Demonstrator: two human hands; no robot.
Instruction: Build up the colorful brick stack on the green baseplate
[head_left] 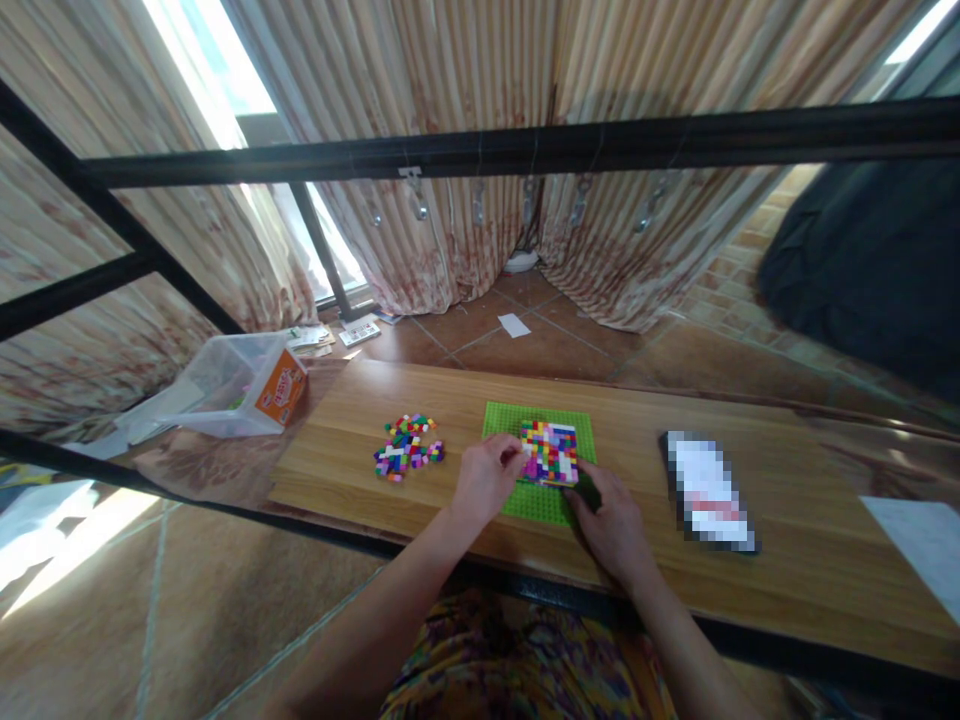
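A green studded baseplate (551, 508) lies on the wooden tabletop, carrying a block of many-coloured toy bricks (553, 450). My left hand (487, 475) is at the block's left side, thumb and forefinger pinched together at its edge; a small whitish brick seems to be between them, though it is hard to make out. Resting at the lower right corner of the block is my right hand (609, 515), its fingers apart and touching the block and baseplate, with nothing gripped. To the left, a loose pile of small coloured bricks (405, 453) is spread on the table.
A clear plastic box (225, 385) with an orange label stands beyond the table's left end. Right of the baseplate lies a phone-like object (709, 490) with a blurred screen. White paper (919, 545) sits at the right end. A black metal bar (480, 155) crosses above.
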